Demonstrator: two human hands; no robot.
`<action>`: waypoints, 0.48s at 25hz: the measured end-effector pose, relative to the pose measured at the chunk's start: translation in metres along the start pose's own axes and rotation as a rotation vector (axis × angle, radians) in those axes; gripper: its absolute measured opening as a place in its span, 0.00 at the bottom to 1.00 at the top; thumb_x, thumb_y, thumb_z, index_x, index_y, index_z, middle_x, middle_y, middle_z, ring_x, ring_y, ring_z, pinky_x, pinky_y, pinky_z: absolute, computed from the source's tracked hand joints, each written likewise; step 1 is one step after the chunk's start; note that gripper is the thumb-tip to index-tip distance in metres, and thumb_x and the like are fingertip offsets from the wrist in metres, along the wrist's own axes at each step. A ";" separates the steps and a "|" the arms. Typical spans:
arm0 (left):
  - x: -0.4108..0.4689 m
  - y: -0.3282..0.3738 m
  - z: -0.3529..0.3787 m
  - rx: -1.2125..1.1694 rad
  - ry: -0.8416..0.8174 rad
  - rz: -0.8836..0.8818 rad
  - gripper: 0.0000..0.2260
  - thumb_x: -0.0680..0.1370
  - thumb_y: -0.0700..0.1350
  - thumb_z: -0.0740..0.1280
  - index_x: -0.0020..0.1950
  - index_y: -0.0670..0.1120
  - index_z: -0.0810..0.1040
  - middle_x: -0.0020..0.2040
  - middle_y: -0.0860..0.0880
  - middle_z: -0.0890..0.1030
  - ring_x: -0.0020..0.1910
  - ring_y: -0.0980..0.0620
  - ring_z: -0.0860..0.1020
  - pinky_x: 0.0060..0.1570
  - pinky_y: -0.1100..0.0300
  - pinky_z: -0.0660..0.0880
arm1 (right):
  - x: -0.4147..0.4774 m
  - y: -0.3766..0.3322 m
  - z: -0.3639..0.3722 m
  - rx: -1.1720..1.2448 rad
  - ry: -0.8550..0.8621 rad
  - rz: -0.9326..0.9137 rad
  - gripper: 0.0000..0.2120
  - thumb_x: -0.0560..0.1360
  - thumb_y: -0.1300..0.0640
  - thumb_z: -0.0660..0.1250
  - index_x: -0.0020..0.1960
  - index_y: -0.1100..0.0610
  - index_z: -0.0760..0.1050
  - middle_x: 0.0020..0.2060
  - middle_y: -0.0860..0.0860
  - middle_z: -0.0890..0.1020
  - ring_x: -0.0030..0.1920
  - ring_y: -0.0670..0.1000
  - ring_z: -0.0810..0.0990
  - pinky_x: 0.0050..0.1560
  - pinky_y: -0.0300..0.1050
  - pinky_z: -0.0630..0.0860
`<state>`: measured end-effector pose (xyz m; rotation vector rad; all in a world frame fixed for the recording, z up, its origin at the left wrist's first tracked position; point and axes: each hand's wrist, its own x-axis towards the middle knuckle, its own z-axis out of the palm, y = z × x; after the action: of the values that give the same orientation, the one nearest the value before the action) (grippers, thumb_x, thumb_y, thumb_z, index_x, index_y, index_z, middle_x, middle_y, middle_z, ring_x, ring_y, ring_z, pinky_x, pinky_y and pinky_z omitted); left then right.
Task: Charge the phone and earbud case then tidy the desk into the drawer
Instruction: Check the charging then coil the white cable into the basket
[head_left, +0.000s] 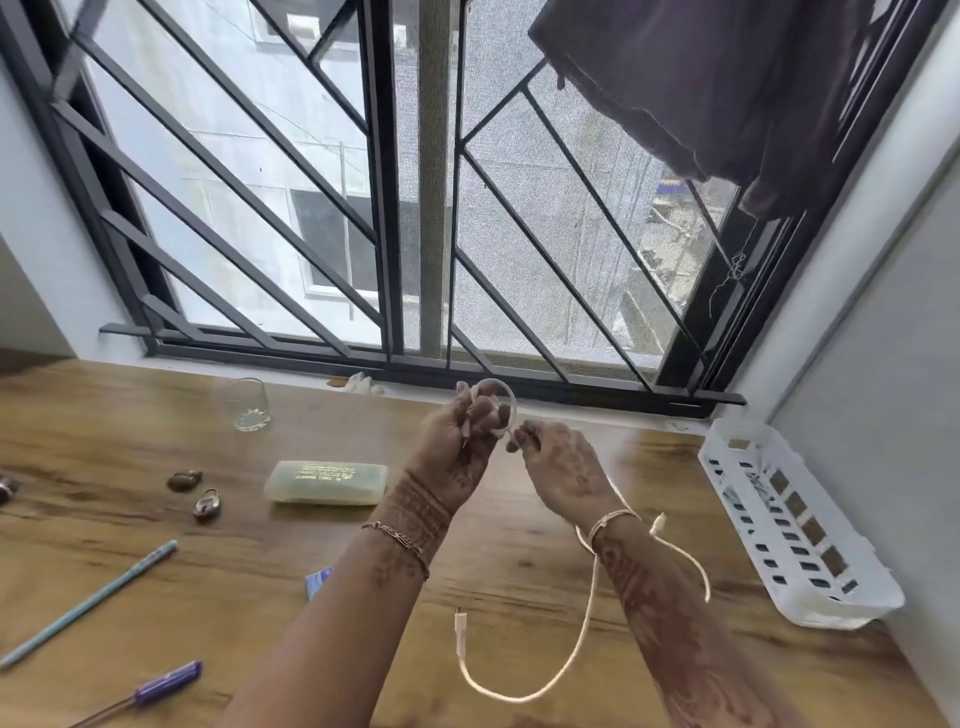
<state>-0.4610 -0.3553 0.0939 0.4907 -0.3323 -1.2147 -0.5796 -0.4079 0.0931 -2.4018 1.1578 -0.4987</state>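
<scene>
A white charging cable (582, 634) hangs between my two hands above the wooden desk (156, 447). My left hand (457, 441) is raised and grips a small coil of the cable, a loop showing above its fingers. My right hand (561, 473) pinches the cable just beside that coil. From there the cable drops in a long curve to a plug end (460, 626) near the desk, and a second plug end (658, 522) dangles by my right wrist. No phone or earbud case shows.
On the desk lie a pale green case (327, 482), an upturned glass (248, 404), two small padlocks (207, 504), a light blue pen (88, 603), a purple pen (166, 680) and a blue card (318, 581). A white slotted basket (795, 530) sits at the right wall.
</scene>
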 end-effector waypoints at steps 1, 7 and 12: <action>0.003 -0.001 0.000 0.047 0.024 0.033 0.16 0.83 0.45 0.51 0.49 0.37 0.74 0.27 0.52 0.70 0.28 0.56 0.71 0.38 0.66 0.74 | -0.004 -0.002 0.004 -0.026 -0.010 -0.022 0.13 0.81 0.55 0.56 0.49 0.51 0.79 0.47 0.53 0.83 0.51 0.56 0.79 0.52 0.48 0.72; 0.017 -0.013 -0.005 0.636 0.152 0.214 0.10 0.82 0.40 0.55 0.46 0.41 0.73 0.31 0.49 0.75 0.26 0.57 0.75 0.35 0.64 0.72 | -0.020 -0.011 -0.005 -0.076 -0.083 0.004 0.13 0.79 0.50 0.58 0.50 0.52 0.80 0.49 0.53 0.83 0.53 0.55 0.79 0.50 0.44 0.70; 0.011 -0.020 -0.019 1.177 0.130 0.148 0.11 0.82 0.40 0.57 0.45 0.35 0.71 0.31 0.46 0.74 0.25 0.53 0.73 0.24 0.67 0.69 | -0.023 -0.020 -0.023 0.029 -0.215 0.012 0.14 0.79 0.49 0.59 0.43 0.52 0.80 0.41 0.49 0.81 0.44 0.51 0.78 0.40 0.38 0.64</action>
<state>-0.4640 -0.3674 0.0674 1.5128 -0.9555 -0.7321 -0.5916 -0.3830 0.1193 -2.3550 1.0625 -0.2433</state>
